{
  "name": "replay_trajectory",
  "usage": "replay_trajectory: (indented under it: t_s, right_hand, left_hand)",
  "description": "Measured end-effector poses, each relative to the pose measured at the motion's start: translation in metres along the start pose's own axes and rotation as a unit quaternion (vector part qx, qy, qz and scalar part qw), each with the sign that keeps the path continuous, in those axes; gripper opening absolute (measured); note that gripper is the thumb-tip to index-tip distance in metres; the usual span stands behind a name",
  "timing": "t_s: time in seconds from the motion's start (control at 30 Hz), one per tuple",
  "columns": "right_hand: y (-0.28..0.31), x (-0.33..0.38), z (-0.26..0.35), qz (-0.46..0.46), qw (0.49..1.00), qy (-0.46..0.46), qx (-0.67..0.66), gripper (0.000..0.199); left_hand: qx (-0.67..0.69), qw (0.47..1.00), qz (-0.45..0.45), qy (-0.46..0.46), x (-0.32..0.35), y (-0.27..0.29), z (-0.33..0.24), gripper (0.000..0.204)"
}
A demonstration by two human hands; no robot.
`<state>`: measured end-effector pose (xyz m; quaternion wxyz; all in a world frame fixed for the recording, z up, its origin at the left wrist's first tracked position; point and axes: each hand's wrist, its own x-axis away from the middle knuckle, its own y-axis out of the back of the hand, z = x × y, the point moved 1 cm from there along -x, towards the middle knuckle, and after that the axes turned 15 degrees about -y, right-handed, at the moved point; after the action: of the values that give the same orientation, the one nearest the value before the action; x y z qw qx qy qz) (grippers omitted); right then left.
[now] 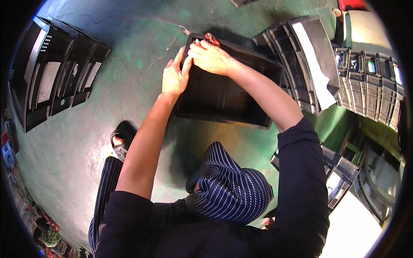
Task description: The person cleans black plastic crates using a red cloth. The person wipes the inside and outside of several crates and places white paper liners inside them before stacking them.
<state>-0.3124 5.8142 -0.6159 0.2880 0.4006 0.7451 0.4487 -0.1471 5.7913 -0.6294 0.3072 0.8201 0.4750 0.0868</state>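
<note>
A shallow black plastic crate (223, 96) rests on the floor in front of me, its inside turned up. My left hand (174, 77) is at its left wall, thumb on the inner side and fingers along the outside, gripping the rim. My right hand (211, 58) reaches across the crate to its far left corner, with the fingers curled closed. A small red object with a shiny metal part (212, 39) sticks out past these fingers. Most of it is hidden by the hand, so its kind does not show.
Stacked black crates with white labels (49, 81) stand at the left. More black crates (297, 60), one with a white paper strip, are close by at the right. Behind them is a further row of crates (365, 81). My striped knee (234, 185) is just below the crate.
</note>
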Motion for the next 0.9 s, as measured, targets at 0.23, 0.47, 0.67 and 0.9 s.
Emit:
replay_trajectory:
  t_s: [0.23, 0.47, 0.67, 0.9]
  right_hand:
    - [-0.031, 0.026, -0.002, -0.032, 0.998, 0.038, 0.038, 0.03]
    - [-0.024, 0.165, -0.036, 0.243, 0.967, -0.065, 0.032, 0.018]
    - [0.006, 0.188, 0.002, 0.427, 0.864, -0.265, -0.01, 0.017]
    - [0.037, 0.21, 0.071, 0.534, 0.692, -0.402, -0.275, 0.029]
  left_hand:
    - [0.027, 1.0, -0.001, -0.004, 0.006, 0.004, 0.0, 0.047]
    - [0.003, 1.0, 0.023, -0.001, 0.001, 0.002, -0.002, 0.045]
    - [-0.013, 1.0, -0.004, 0.001, 0.004, -0.006, -0.001, 0.043]
    - [-0.004, 1.0, -0.018, 0.013, 0.0, -0.004, -0.008, 0.043]
